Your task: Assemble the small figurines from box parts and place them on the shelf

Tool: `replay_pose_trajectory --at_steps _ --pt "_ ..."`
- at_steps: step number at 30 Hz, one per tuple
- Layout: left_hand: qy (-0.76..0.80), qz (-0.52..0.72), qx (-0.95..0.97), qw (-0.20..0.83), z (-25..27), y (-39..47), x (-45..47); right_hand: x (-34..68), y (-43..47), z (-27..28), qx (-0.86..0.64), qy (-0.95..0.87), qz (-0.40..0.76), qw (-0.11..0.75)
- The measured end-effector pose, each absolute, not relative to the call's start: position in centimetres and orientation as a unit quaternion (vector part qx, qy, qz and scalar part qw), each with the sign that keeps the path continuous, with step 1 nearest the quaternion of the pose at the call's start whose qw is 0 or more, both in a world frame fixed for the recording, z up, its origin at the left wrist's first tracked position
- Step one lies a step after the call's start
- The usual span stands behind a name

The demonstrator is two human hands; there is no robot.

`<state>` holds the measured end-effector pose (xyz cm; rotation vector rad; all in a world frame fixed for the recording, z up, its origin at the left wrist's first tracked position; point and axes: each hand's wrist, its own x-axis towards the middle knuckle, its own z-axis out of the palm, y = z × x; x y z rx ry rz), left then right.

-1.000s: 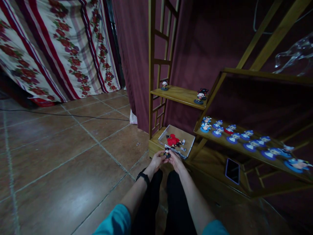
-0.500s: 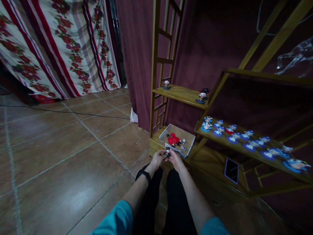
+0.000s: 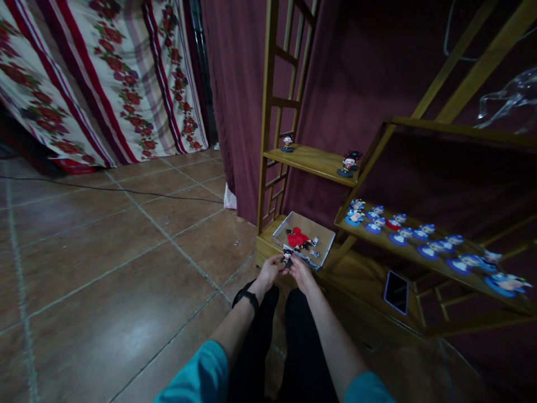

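Observation:
Between my two hands, just in front of the box, is a small black-haired figurine [image 3: 287, 257] on a dark base, held upright. My left hand [image 3: 271, 270] grips it from the left, fingers closed on its base. From the other side my right hand [image 3: 301, 272] pinches the same figurine. Right behind them a shallow cardboard box [image 3: 325, 230] sits on the low shelf, with red pieces [image 3: 297, 237] and several small black and white parts inside. Two similar figurines, one at the left [image 3: 287, 143] and one at the right [image 3: 348, 163], stand on the shelf above.
Several blue and white figurines [image 3: 401, 235] stand in rows on the right-hand shelf. A phone or tablet [image 3: 396, 292] lies on the lowest board. A clear glass-like animal ornament [image 3: 509, 96] is at the upper right. A black cable [image 3: 126, 191] crosses the tiled floor [image 3: 104, 246].
The figurine has risen slightly between my hands, and more of it shows. Both hands keep hold of it in nearly the same place.

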<state>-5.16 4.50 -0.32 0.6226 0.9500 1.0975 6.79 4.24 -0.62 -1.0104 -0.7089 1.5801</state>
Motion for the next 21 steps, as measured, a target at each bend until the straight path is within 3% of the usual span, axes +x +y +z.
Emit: replay_pose_trajectory --at_steps 21 --pt "0.431 0.479 0.301 0.703 0.48 4.4 -5.53 6.76 4.27 -1.15 -0.432 -0.314 0.634 0.559"
